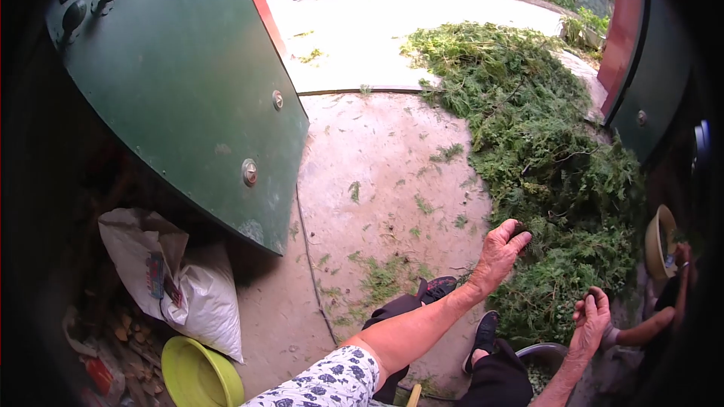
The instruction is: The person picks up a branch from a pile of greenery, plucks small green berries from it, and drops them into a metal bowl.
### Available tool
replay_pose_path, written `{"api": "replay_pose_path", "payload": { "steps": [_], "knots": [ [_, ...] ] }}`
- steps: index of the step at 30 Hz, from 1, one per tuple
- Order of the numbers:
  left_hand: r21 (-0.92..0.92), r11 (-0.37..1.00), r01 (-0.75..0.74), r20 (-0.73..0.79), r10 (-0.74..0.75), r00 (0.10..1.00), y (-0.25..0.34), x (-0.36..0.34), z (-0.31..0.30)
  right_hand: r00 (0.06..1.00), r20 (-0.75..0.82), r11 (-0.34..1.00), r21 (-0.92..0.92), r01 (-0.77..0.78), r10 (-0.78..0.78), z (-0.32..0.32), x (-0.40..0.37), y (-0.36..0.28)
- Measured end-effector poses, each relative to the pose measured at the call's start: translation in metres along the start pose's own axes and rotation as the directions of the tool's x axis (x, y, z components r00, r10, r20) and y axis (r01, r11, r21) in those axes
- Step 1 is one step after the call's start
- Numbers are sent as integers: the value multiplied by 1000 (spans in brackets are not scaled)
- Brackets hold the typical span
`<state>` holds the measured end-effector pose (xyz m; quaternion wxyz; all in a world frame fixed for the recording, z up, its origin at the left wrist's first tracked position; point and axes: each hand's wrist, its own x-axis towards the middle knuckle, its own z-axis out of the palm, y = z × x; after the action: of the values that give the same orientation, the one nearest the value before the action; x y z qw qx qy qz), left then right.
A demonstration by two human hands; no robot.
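A long heap of cut green conifer branches (543, 128) stretches from the bright doorway down to my feet. Over the heap's left side is my left hand (501, 255), its thumb and fingers curled together at a dark spot too small to name. My right hand (591, 320) is lower and farther right, its fingers bent in; whatever they may hold is hidden. Below it, between my right forearm and knee, part of a metal basin (544, 350) shows, with small green bits inside.
Green metal door (188, 98) at left. White sack (204, 294) and yellow-green basin (197, 377) lie lower left. Cable (311, 271) crosses the concrete floor (377, 151), strewn with green sprigs. At right, another person's arm (648, 329) is near a beige basin (661, 237).
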<state>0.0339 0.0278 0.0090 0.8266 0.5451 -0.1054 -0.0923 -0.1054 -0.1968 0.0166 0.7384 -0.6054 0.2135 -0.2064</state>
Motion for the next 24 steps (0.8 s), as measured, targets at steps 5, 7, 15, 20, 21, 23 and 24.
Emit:
{"api": "replay_pose_path", "payload": {
  "steps": [5, 7, 15, 20, 21, 23, 24],
  "knots": [
    [-120, 989, -84, -72, 76, 995, 2, 7, -4, 964, -175, 846, -466, -259, 199, -151, -42, 80],
    [-158, 982, -105, -91, 92, 992, 5, 8, -5, 957, -203, 592, -752, -289, 208, -171, -64, 82],
    [-505, 861, 52, -91, -113, 989, 13, 10, -12, 967, -179, 823, -512, -247, 180, -63, -53, 32],
    [-586, 803, 104, -69, -177, 982, 14, 11, -14, 963, 159, 931, -329, -156, 218, 79, -30, -6],
    [-593, 795, 125, -52, -193, 980, 15, 10, -14, 947, 225, 941, -300, -158, 230, 94, -27, -5],
    [-628, 766, 139, -55, -222, 974, 20, 10, -15, 923, 306, 938, -322, -130, 233, 108, -16, 10],
    [-661, 735, 151, -57, -250, 967, 22, 10, -15, 913, 344, 934, -344, -95, 220, 112, -11, 20]
  ]
}}
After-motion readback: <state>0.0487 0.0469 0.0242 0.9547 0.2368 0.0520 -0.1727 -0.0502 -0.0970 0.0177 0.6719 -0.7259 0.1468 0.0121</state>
